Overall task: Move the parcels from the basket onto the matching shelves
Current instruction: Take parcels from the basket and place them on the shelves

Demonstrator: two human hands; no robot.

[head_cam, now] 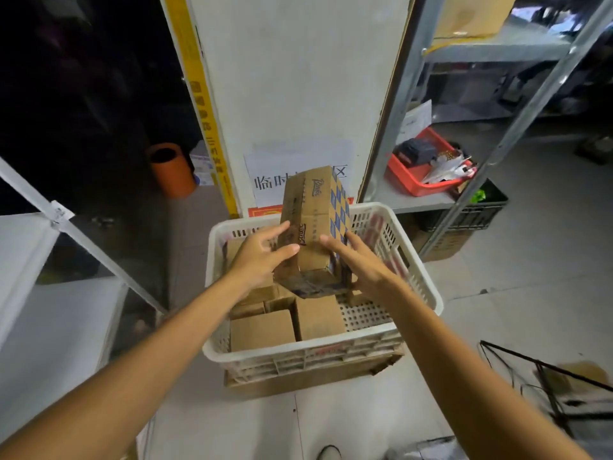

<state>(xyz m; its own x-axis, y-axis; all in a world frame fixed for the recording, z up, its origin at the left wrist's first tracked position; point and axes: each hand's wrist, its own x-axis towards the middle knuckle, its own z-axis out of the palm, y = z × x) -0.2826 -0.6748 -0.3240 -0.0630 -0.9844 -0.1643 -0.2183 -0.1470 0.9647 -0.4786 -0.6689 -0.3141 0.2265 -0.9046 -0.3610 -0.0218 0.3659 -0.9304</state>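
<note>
— Where's the parcel (313, 227)?

— Mid-frame, tilted above the basket (428, 293). I've got my left hand (262, 257) and right hand (358, 263) spread, pressed against its sides.

— Risk?

— Flat palms could slip; it would drop back.

White pillar (298, 78) at centre, bearing a paper notice (282, 164) with printed characters and a yellow strip (202, 104) along its left edge. Orange cylinder (170, 169) on the floor left of the pillar. Red tray (411, 179) holding mixed items at right; black crate (471, 214) below it.
</note>
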